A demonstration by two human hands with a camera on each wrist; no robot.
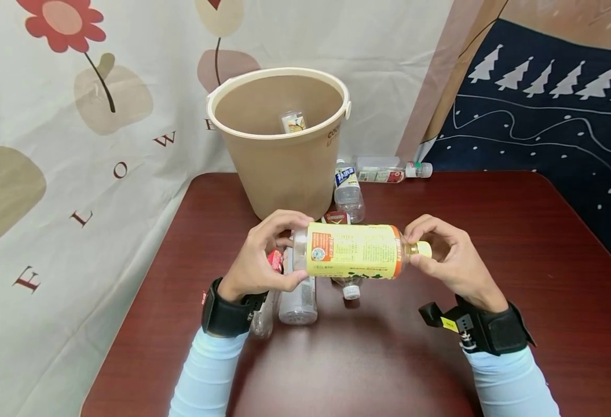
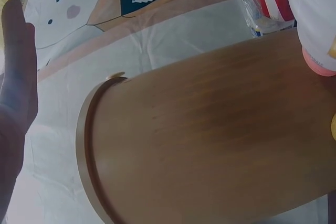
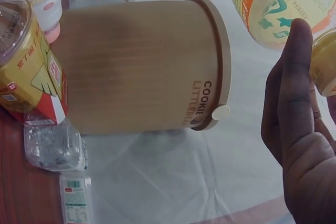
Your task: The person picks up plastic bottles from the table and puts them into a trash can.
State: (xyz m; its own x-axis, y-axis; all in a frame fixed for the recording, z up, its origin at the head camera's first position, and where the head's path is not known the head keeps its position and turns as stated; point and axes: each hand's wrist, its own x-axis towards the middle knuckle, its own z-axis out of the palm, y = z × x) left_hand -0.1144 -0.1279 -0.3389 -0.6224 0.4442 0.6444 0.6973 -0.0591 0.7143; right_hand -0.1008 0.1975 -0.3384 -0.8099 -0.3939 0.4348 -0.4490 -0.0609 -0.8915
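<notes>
A clear plastic bottle (image 1: 354, 252) with a yellow label lies sideways in the air, held between both hands in the head view. My left hand (image 1: 266, 252) grips its base end, thumb below and fingers above. At the other end, my right hand (image 1: 453, 260) pinches the yellow cap (image 1: 423, 249) and neck. The right wrist view shows the yellow cap (image 3: 324, 64) beside the fingers, with the bottle (image 3: 286, 6) above. Only an edge of the left hand (image 2: 16, 87) appears in the left wrist view.
A beige bucket (image 1: 284, 174) stands at the table's back, with a labelled container (image 1: 293, 122) inside. Beside it lie a clear bottle (image 1: 349, 191) and another bottle (image 1: 388, 171). Several more, including a clear bottle (image 1: 298, 304), lie beneath the hands on the dark red table (image 1: 368, 359).
</notes>
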